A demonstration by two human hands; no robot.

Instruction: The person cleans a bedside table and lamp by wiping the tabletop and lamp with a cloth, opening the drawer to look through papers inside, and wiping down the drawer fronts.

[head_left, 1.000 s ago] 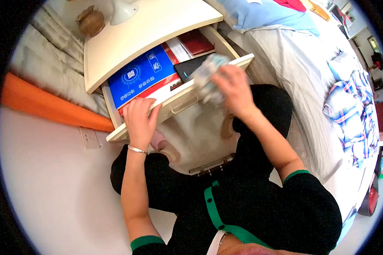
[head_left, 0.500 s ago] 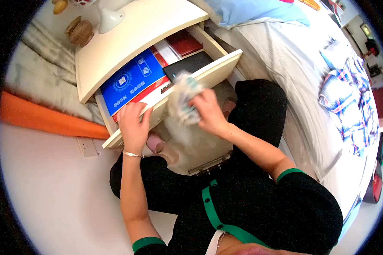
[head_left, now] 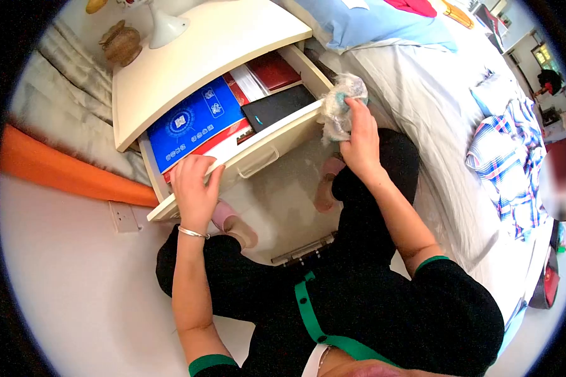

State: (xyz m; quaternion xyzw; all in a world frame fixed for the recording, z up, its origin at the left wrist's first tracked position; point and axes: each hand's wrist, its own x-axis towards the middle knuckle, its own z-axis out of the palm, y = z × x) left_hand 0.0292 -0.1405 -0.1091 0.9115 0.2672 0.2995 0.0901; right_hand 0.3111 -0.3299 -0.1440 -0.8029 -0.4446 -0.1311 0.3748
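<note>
An open cream drawer (head_left: 273, 144) holds a blue booklet (head_left: 192, 122), a black folder (head_left: 278, 107) and a dark red book (head_left: 273, 70). My left hand (head_left: 194, 188) rests on the drawer's front edge near its left end, fingers over the rim and thumb apart. Beyond the drawer front's right end, my right hand (head_left: 361, 141) grips a crumpled whitish cloth (head_left: 344, 107) with greenish patches. The cloth is beside the drawer's right corner; whether they touch is hard to tell.
On the nightstand top (head_left: 214, 31) stand a brown woven pot (head_left: 121, 44) and a white lamp base (head_left: 166, 26). To the right is a bed with a rumpled grey sheet (head_left: 421, 125) and a plaid garment (head_left: 506, 163). An orange cloth (head_left: 75, 173) hangs at left.
My right hand has swept left along the drawer front with the cloth, then back to the right end. My left hand stays on the drawer edge.
</note>
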